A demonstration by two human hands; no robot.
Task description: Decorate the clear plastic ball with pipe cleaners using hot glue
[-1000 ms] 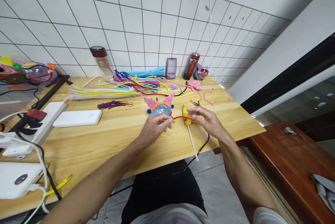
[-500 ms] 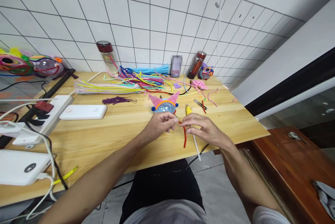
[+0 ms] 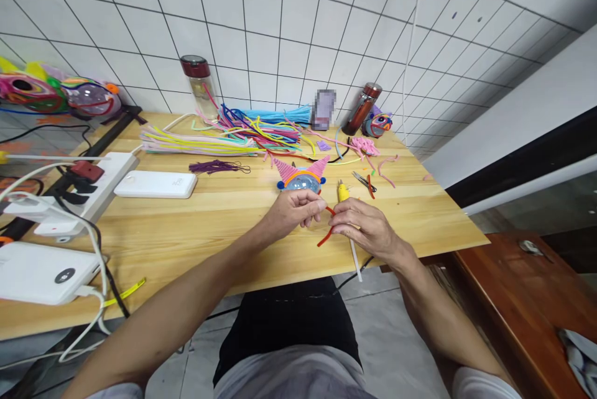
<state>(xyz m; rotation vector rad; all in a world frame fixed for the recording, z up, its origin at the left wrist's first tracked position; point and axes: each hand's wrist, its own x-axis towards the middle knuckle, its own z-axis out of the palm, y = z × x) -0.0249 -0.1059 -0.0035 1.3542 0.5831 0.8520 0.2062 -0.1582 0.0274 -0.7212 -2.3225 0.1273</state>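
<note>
A red pipe cleaner (image 3: 325, 238) runs between my two hands, its lower end bent down toward the left. My left hand (image 3: 301, 207) pinches its upper part. The fingers of my right hand (image 3: 366, 223) are closed on its middle. Just behind my left hand lies a clear, round craft piece (image 3: 302, 182) with pink ears, an orange band and dark blue balls at its sides; its lower part is hidden by that hand. Partly beneath my right hand, a yellow glue gun (image 3: 343, 191) lies with a white glue stick (image 3: 356, 259) coming out of its back.
Scissors (image 3: 364, 181) lie to the right. Behind are bundled pipe cleaners (image 3: 200, 142), a clear bottle (image 3: 201, 91), a brown flask (image 3: 362, 108) and a finished craft piece (image 3: 377, 123). A white power bank (image 3: 156, 184) and a power strip (image 3: 109, 178) with cables sit left.
My right hand has closed on the red pipe cleaner. Its lower end has swung left, from hanging down to slanting. My view has shifted slightly.
</note>
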